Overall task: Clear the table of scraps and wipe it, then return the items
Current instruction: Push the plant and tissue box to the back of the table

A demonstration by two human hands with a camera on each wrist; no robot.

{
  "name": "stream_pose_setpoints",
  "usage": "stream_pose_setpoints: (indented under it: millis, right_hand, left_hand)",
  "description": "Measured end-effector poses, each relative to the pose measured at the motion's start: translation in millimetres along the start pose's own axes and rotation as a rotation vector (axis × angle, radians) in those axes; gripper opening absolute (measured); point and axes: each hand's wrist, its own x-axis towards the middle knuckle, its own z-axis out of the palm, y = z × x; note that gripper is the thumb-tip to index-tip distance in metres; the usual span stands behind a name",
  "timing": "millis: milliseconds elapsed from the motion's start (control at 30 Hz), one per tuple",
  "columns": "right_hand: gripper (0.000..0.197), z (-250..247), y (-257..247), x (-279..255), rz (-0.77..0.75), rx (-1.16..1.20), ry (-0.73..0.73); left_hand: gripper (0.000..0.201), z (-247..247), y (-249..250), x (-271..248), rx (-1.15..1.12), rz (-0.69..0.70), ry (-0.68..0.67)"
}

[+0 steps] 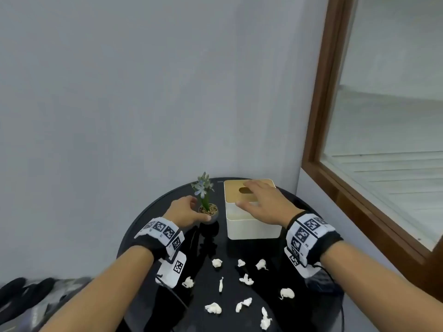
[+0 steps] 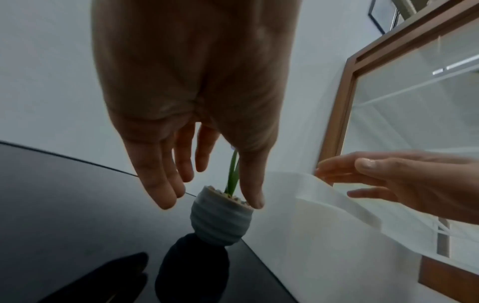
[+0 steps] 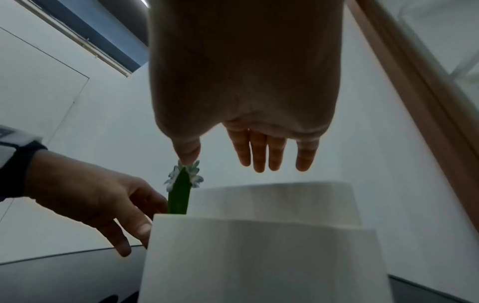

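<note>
Left hand [image 1: 183,213], fingers relaxed and spread, is reaching around the pot [image 1: 209,211] with its thumb touching the rim. Right hand [image 1: 262,203], fingers straight, is hovering over the tissue box [image 1: 249,227]; both are standing at the table's [image 1: 143,220] far edge. Scraps [image 1: 245,279] are lying along its near edge.

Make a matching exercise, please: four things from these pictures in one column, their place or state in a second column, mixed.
Things:
1. small grey ribbed plant pot
2. white tissue box with wooden lid
3. crumpled white paper scraps
4. round black glossy table

Places or states:
a. scattered at the near side
b. under the right hand
c. carries everything
d. between the left hand fingers

Pairs: 1-d, 2-b, 3-a, 4-c
</note>
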Motion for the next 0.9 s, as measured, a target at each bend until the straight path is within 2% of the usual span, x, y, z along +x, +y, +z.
stream_pose_setpoints:
  millis: [167, 567, 900]
  right_hand:
    - [0.074, 16.7, 3.5, 19.3, 0.029, -0.029, -0.056]
    - [0.068, 41.5, 12.8, 19.8, -0.009, -0.147, -0.004]
    - [0.066, 45.3, 11.9, 16.8, 0.016, -0.132, 0.016]
  left_hand:
    - [0.069, 9.1, 1.1, 12.7, 0.026, 0.003, -0.099]
    - [0.066, 21.0, -5.5, 18.9, 0.034, 0.028, -0.034]
    - [0.065, 16.1, -10.0, 27.6, 0.021, 0.016, -0.016]
